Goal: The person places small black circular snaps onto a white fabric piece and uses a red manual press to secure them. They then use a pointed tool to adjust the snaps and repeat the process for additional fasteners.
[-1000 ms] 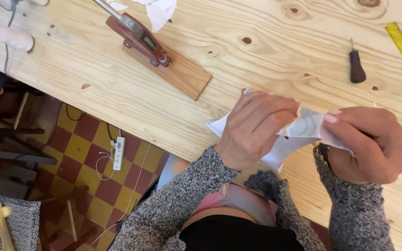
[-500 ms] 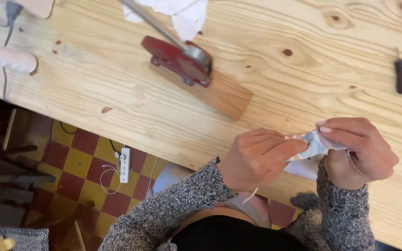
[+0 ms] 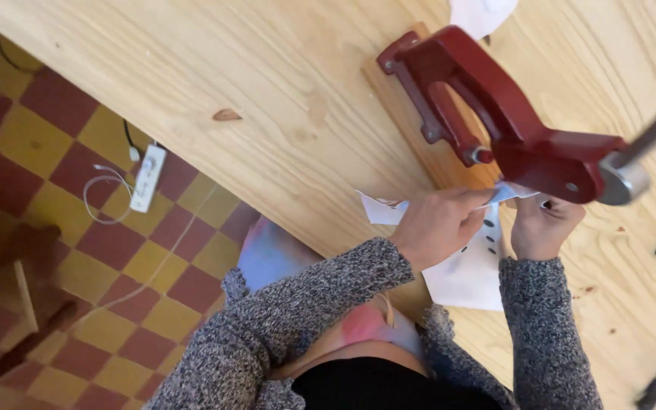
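White punched paper sheet (image 3: 471, 267) pinched by left hand (image 3: 442, 224) and right hand (image 3: 542, 226); keep flat under red cast-metal press (image 3: 510, 125).

Both hands, left (image 3: 440, 222) and right (image 3: 542, 226), pinch a white punched sheet (image 3: 474, 267) under the head of a red press (image 3: 510, 125) mounted on a pine workbench (image 3: 214, 68).

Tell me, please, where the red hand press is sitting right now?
In the head view, the red hand press stands on a wooden base board at upper right of the wooden table, directly above both hands.
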